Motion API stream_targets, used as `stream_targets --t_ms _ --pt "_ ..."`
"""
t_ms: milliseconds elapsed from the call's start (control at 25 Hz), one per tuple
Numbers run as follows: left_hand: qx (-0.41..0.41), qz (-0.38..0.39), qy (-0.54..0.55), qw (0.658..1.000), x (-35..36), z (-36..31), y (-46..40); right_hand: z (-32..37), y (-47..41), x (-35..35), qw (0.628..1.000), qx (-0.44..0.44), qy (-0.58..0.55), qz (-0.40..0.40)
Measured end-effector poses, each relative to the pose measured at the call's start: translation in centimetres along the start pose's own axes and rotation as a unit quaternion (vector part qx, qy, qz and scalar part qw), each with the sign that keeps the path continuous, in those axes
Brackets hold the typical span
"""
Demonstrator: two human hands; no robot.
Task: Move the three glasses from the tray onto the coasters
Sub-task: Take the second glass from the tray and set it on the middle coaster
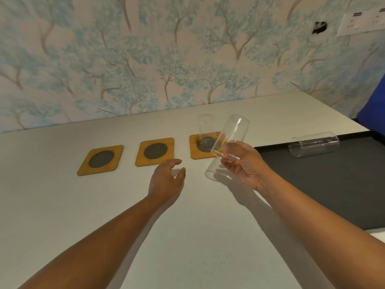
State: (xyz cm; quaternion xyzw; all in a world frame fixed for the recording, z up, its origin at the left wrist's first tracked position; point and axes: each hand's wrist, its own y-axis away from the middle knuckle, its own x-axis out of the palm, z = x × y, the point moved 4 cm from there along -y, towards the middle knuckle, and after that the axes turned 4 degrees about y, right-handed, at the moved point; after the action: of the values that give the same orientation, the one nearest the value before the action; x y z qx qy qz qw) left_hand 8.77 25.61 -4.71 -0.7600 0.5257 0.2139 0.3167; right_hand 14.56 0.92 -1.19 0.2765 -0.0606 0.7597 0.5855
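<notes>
White table (pixel 187 236) fills most of your view, backed by wallpaper (pixel 145 59) printed with blue trees. Black tray (pixel 333 184) sits on the table's right side. Blue object (pixel 373 109) at the far right edge, too cropped to identify.

Your right hand (pixel 243 165) holds a clear glass (pixel 227 144) tilted, above the table between the tray and the coasters; fingers curl around its middle, thumb pressed on the near side. Your left hand (pixel 166 180) hovers low over the table, just in front of the middle coaster (pixel 155 151), fingers loosely spread and slightly curled, gripping nothing.

Three yellow coasters in a row, each with a dark mesh circle. Left coaster (pixel 101 162) bare. Middle bare. Right coaster (pixel 205 145) carries an upright glass (pixel 206 130). A third glass (pixel 314 146) lies on its side at the tray's far edge.

Wall socket (pixel 362 22) top right.
</notes>
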Motion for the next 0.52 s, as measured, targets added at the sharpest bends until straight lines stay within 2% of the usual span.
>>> stream_targets --t_ms 200,400,520 --pt "0.049 -0.009 -0.166 0.985 -6.4 7.1 0.6 -4.5 -3.8 6.6 0.998 -0.010 0.054 0.012" --pt "0.024 0.018 -0.170 0.985 -9.2 11.5 -2.6 -7.7 -7.8 12.1 0.987 -0.056 0.148 0.008" --pt "0.043 0.024 -0.167 0.985 -9.8 12.8 -4.4 -9.2 -10.5 14.5 0.975 -0.104 0.197 0.020"
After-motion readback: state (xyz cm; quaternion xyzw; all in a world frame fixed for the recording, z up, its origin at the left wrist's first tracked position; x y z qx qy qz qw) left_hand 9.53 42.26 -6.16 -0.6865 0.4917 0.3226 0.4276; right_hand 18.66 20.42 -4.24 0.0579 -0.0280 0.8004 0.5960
